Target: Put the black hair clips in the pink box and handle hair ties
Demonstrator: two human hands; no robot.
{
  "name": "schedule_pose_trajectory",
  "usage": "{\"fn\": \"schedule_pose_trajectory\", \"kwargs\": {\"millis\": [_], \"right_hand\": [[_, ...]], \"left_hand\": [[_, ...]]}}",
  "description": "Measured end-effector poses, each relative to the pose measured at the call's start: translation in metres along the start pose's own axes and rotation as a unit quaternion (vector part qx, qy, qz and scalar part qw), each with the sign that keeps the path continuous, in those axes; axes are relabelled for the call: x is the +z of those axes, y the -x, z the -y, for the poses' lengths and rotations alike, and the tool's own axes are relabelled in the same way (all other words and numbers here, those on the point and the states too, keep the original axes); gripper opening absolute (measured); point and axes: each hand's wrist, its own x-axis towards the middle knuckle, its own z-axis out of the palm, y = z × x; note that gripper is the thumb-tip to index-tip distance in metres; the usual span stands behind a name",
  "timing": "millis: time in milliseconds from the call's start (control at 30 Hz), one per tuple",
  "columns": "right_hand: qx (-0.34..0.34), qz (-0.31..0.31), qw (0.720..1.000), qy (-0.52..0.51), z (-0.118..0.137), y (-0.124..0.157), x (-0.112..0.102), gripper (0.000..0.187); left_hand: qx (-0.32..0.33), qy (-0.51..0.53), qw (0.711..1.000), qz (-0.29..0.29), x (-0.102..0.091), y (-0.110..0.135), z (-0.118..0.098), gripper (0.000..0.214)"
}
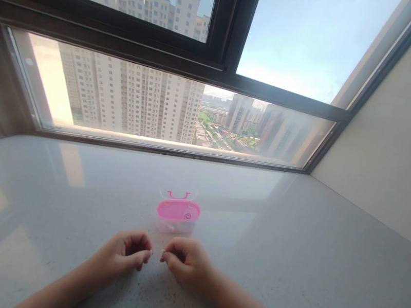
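My left hand (pixel 130 252) is closed in a pinch, thumb against forefinger, with something tiny and pale at the fingertips that I cannot make out. Facing it across a small gap, my right hand (pixel 188 261) pinches in the same way, and a small whitish tip shows at its fingers. Both hands are low over the speckled sill. Just beyond them stands a small oval box (pixel 177 217) with a pink top and clear, pale pink sides. A dark mark is on its top, and a pink handle (pixel 178 195) shows behind it.
The pale speckled sill (pixel 288 271) stretches out around the hands. A dark-framed window (pixel 217 80) closes off the far side, with tall buildings outside. On the right rises a plain white wall (pixel 399 133). Patches of sunlight lie on the left of the sill.
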Motion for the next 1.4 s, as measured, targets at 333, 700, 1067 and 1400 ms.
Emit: {"fn": "schedule_pose_trajectory", "kwargs": {"millis": [333,700,1067,1400], "right_hand": [[0.0,0.003,1.0,-0.002,0.0013,0.0005,-0.001,0.013],[-0.011,0.005,1.0,0.008,0.0047,-0.0004,-0.0023,0.016],[0.008,0.021,1.0,-0.007,0.0054,-0.0001,-0.0033,0.023],[-0.008,0.006,1.0,-0.007,0.0065,0.0007,-0.0024,0.021]], "left_hand": [[0.0,-0.006,1.0,0.003,-0.0001,0.0006,0.0018,0.019],[-0.003,-0.005,1.0,0.001,0.0004,0.0011,-0.0014,0.022],[-0.002,-0.003,1.0,0.003,-0.0002,-0.0002,0.0017,0.019],[0.002,-0.007,1.0,0.002,0.0008,0.0013,0.0002,0.019]]}}
